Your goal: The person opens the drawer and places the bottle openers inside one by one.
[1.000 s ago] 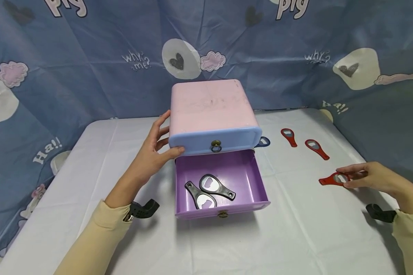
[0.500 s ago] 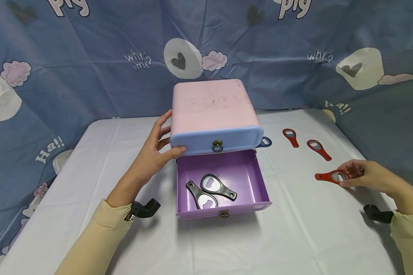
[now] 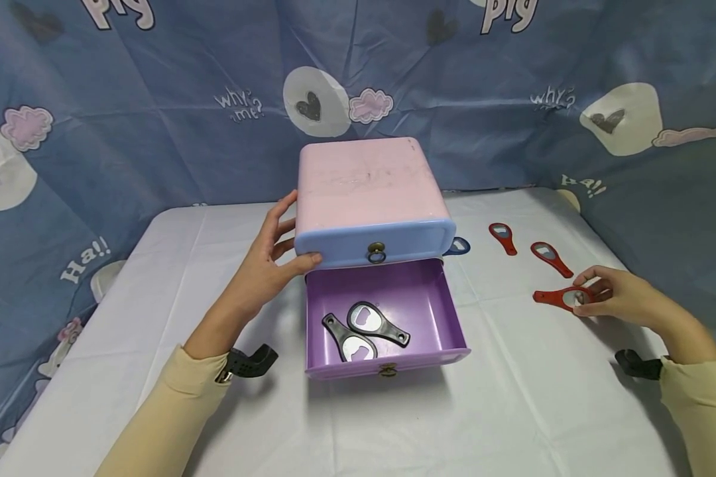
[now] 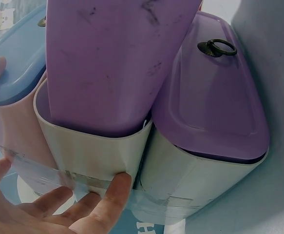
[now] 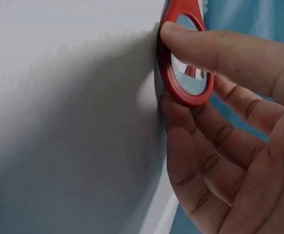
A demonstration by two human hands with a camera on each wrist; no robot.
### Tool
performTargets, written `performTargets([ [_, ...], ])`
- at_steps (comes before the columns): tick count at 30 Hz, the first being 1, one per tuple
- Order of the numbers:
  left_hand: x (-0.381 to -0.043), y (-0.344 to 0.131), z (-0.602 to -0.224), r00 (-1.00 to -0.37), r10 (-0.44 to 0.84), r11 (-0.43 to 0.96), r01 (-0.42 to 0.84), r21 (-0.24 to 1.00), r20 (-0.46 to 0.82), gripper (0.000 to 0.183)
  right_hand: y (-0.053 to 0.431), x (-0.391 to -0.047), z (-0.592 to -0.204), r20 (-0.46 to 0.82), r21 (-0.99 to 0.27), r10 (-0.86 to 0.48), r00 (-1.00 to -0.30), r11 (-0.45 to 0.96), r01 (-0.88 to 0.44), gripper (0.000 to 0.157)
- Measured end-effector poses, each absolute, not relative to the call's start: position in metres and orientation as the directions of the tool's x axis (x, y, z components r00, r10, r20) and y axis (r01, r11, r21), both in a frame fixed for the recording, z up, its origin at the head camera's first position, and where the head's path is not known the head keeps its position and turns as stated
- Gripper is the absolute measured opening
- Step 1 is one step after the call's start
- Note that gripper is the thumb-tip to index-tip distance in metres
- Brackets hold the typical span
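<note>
A small drawer cabinet (image 3: 366, 182) with a pink top and a blue upper drawer front (image 3: 340, 246) stands mid-table. My left hand (image 3: 256, 275) grips its left side, thumb over the blue front's edge, fingers against the side. Below, a purple drawer (image 3: 432, 311) is pulled out and holds two black bottle openers (image 3: 390, 331). On the right, my right hand (image 3: 629, 298) pinches a red bottle opener (image 3: 550, 298) by its round head, handle pointing left. The right wrist view shows the thumb across the metal insert of that opener (image 5: 193, 85).
Two more red bottle openers (image 3: 551, 258) lie on the white tablecloth (image 3: 501, 384) beyond my right hand. A blue bottle opener (image 3: 458, 246) is partly hidden behind the cabinet. In the left wrist view, a closed purple drawer (image 4: 219, 97) sits below the pulled-out one. Patterned blue cloth (image 3: 215, 152) hangs behind.
My right hand has moved left and a little away from me, carrying the red bottle opener. The left hand keeps its place on the cabinet, and the purple drawer stays out.
</note>
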State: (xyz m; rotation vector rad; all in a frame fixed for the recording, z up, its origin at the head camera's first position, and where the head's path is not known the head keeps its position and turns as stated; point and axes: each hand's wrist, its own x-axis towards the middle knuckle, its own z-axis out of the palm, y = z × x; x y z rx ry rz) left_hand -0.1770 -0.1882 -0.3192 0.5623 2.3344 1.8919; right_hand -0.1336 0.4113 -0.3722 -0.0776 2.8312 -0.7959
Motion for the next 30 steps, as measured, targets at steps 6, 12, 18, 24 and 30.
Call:
performTargets([
  [6, -0.176, -0.188, -0.318, -0.931, 0.329, 0.172, 0.226, 0.959, 0.161, 0.098, 0.403, -0.138, -0.371, -0.190, -0.499, -0.139, -0.972, 0.866, -0.027, 0.053],
  [12, -0.176, -0.188, -0.319, -0.929, 0.331, 0.171, 0.230, 0.958, 0.164, 0.098, 0.394, -0.137, -0.369, -0.224, -0.555, -0.174, -0.959, 0.831, -0.022, 0.052],
  [18, -0.176, -0.188, -0.319, -0.930, 0.330, 0.167, 0.227, 0.959, 0.163, 0.098, 0.391, -0.139, -0.368, -0.279, -0.609, -0.195, -0.940, 0.793, 0.016, 0.049],
  [24, -0.176, -0.188, -0.319, -0.932, 0.327, 0.167, 0.221, 0.961, 0.158, 0.099, 0.383, -0.139, -0.366, -0.298, -0.641, -0.225, -0.928, 0.767, 0.020, 0.042],
  [30, -0.176, -0.187, -0.318, -0.930, 0.331, 0.163, 0.223, 0.961, 0.159, 0.100, 0.376, -0.139, -0.364, -0.308, -0.696, -0.285, -0.908, 0.718, 0.011, 0.037],
])
